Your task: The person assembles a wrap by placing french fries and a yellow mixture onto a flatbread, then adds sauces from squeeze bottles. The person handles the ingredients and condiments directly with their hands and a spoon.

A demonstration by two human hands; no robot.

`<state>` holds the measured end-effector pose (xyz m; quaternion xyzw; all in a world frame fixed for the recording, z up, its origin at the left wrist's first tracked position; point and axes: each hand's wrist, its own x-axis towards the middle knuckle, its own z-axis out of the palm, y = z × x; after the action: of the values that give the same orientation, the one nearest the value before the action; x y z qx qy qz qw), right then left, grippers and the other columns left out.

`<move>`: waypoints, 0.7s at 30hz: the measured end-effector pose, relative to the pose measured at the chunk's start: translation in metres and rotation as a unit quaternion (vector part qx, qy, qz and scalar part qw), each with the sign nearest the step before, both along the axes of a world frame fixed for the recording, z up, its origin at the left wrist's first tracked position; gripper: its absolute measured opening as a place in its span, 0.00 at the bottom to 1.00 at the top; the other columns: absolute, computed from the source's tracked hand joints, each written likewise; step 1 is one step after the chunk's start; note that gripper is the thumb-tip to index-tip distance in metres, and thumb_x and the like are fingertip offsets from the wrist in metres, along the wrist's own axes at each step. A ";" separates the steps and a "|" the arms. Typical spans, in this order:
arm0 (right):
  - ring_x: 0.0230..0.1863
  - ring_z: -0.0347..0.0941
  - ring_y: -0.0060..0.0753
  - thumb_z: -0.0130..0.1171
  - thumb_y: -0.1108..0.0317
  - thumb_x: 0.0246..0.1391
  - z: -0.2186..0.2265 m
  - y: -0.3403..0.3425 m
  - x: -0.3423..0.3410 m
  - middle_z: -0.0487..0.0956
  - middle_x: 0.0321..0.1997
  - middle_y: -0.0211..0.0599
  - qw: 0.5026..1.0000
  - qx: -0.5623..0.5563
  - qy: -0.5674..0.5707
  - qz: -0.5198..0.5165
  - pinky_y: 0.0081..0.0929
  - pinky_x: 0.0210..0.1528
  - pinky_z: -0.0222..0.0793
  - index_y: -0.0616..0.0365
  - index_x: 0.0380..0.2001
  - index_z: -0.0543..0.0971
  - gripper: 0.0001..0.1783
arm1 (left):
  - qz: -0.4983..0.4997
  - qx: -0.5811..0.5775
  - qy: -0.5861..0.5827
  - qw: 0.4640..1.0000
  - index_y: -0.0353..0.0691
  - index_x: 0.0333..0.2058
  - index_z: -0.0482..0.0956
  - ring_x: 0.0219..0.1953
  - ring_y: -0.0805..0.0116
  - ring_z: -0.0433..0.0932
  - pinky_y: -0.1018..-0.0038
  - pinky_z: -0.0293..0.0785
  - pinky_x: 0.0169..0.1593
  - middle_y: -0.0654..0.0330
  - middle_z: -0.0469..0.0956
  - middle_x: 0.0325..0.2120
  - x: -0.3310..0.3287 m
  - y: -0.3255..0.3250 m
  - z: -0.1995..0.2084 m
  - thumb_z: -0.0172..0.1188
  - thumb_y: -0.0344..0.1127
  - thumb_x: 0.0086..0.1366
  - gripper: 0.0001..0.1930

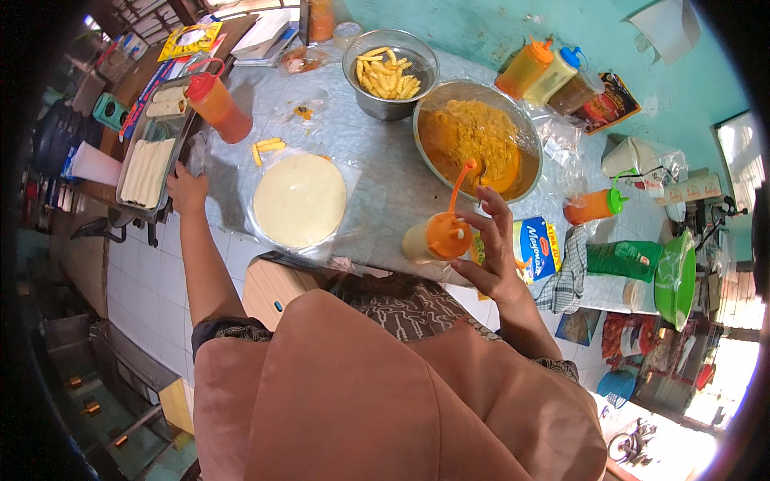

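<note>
My left hand (188,191) is at the table's left edge, close beside a tray of rolled pastries (147,175); its fingers look apart, and I cannot tell whether they touch the tray. My right hand (496,252) has its thumb and fingers spread next to a squeeze bottle with an orange cap (446,235), not closed around it. That bottle holds a pale sauce and stands near the front edge. Between my hands a round, flat wrapper sheet (300,200) lies on clear plastic. Several crinkle-cut potato sticks (268,148) rest just behind it.
A metal bowl of crinkle-cut potato sticks (391,74) stands at the back, beside a large bowl of yellow-orange filling (479,132). A red-capped sauce bottle (219,108) is at left. At right are a green-capped bottle (595,206), a mayonnaise pouch (536,248) and a checkered cloth (568,271).
</note>
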<state>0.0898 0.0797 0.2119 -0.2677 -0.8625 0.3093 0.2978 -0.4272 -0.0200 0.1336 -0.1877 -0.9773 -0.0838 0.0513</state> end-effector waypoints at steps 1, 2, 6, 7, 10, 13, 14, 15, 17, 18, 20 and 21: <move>0.66 0.46 0.57 0.67 0.66 0.33 -0.002 0.000 -0.001 0.55 0.62 0.53 1.000 -0.007 0.004 0.005 0.50 0.64 0.43 0.54 0.48 0.72 0.32 | -0.004 0.024 0.025 0.999 0.44 0.59 0.59 0.57 0.48 0.61 0.56 0.62 0.57 0.47 0.62 0.55 0.008 -0.004 0.003 0.57 0.42 0.54 0.33; 0.66 0.46 0.57 0.67 0.66 0.33 -0.002 0.001 -0.001 0.55 0.62 0.53 1.000 -0.014 0.008 0.009 0.50 0.65 0.42 0.54 0.48 0.73 0.32 | -0.050 0.078 0.051 0.994 0.44 0.58 0.61 0.57 0.48 0.61 0.57 0.61 0.57 0.46 0.62 0.55 0.010 -0.006 -0.002 0.58 0.41 0.54 0.33; 0.66 0.46 0.58 0.67 0.65 0.34 0.003 0.001 -0.004 0.54 0.63 0.53 1.000 0.011 -0.009 0.026 0.49 0.64 0.43 0.52 0.46 0.74 0.30 | -0.213 0.280 0.142 0.925 0.40 0.54 0.67 0.57 0.49 0.62 0.60 0.59 0.59 0.45 0.64 0.53 0.043 -0.015 0.002 0.61 0.33 0.53 0.28; 0.66 0.46 0.58 0.67 0.65 0.34 0.002 0.002 -0.003 0.54 0.63 0.54 0.999 0.031 -0.015 0.024 0.49 0.64 0.43 0.51 0.46 0.74 0.29 | -0.254 0.331 0.155 0.895 0.40 0.53 0.68 0.57 0.49 0.62 0.61 0.58 0.59 0.46 0.65 0.53 0.063 -0.008 0.007 0.61 0.31 0.53 0.26; 0.65 0.47 0.58 0.67 0.65 0.34 0.001 0.001 -0.002 0.53 0.64 0.54 0.995 0.099 -0.015 0.020 0.49 0.64 0.45 0.49 0.46 0.74 0.29 | -0.301 0.431 0.099 0.845 0.39 0.50 0.71 0.56 0.51 0.64 0.63 0.59 0.59 0.50 0.68 0.52 0.124 -0.003 0.023 0.58 0.26 0.55 0.22; 0.64 0.50 0.58 0.68 0.66 0.35 0.002 -0.002 -0.002 0.54 0.64 0.55 0.987 0.158 -0.011 0.015 0.50 0.62 0.48 0.48 0.46 0.75 0.28 | -0.349 0.468 0.026 0.811 0.38 0.48 0.73 0.55 0.53 0.66 0.64 0.61 0.58 0.50 0.69 0.51 0.175 0.005 0.027 0.57 0.25 0.55 0.19; 0.64 0.51 0.58 0.68 0.66 0.35 0.001 -0.003 -0.002 0.54 0.64 0.55 0.985 0.173 -0.010 0.014 0.50 0.62 0.49 0.47 0.46 0.75 0.28 | -0.371 0.478 0.001 0.796 0.38 0.47 0.73 0.55 0.53 0.66 0.63 0.61 0.58 0.50 0.69 0.50 0.191 0.009 0.028 0.57 0.25 0.55 0.18; 0.64 0.51 0.58 0.68 0.67 0.34 0.002 -0.005 -0.001 0.54 0.64 0.54 0.982 0.190 -0.014 0.008 0.49 0.62 0.49 0.48 0.46 0.75 0.28 | -0.393 0.467 -0.015 0.792 0.38 0.47 0.74 0.55 0.53 0.66 0.64 0.62 0.57 0.50 0.69 0.50 0.207 0.012 0.029 0.57 0.25 0.55 0.18; 0.63 0.52 0.58 0.68 0.68 0.33 0.004 -0.008 0.000 0.55 0.64 0.54 0.976 0.217 -0.016 0.004 0.48 0.62 0.50 0.49 0.46 0.74 0.29 | -0.435 0.444 -0.044 0.782 0.40 0.46 0.74 0.54 0.53 0.67 0.64 0.64 0.56 0.50 0.69 0.50 0.237 0.012 0.035 0.57 0.25 0.55 0.18; 0.63 0.53 0.58 0.68 0.68 0.33 0.002 -0.010 0.001 0.55 0.64 0.54 0.971 0.237 -0.018 -0.004 0.48 0.61 0.51 0.48 0.46 0.75 0.29 | -0.458 0.434 -0.060 0.773 0.40 0.46 0.75 0.54 0.52 0.67 0.64 0.64 0.55 0.50 0.70 0.49 0.250 0.013 0.036 0.57 0.25 0.54 0.18; 0.62 0.54 0.60 0.68 0.68 0.34 -0.005 -0.012 0.004 0.56 0.63 0.54 0.960 0.276 -0.023 -0.025 0.48 0.60 0.53 0.45 0.46 0.75 0.29 | -0.507 0.405 -0.118 0.751 0.42 0.48 0.73 0.54 0.50 0.67 0.63 0.65 0.55 0.50 0.68 0.51 0.274 0.015 0.031 0.56 0.23 0.52 0.22; 0.62 0.55 0.58 0.68 0.68 0.33 -0.008 -0.012 0.005 0.56 0.63 0.54 0.961 0.276 -0.016 -0.026 0.47 0.59 0.53 0.46 0.46 0.75 0.30 | -0.528 0.391 -0.159 0.737 0.41 0.50 0.70 0.54 0.49 0.66 0.62 0.64 0.56 0.49 0.67 0.52 0.283 0.015 0.030 0.57 0.23 0.51 0.24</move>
<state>0.0946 0.0673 0.2039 -0.2021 -0.9119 0.0469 0.3540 -0.1447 -0.0051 0.1639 -0.6206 -0.5965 -0.5011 -0.0886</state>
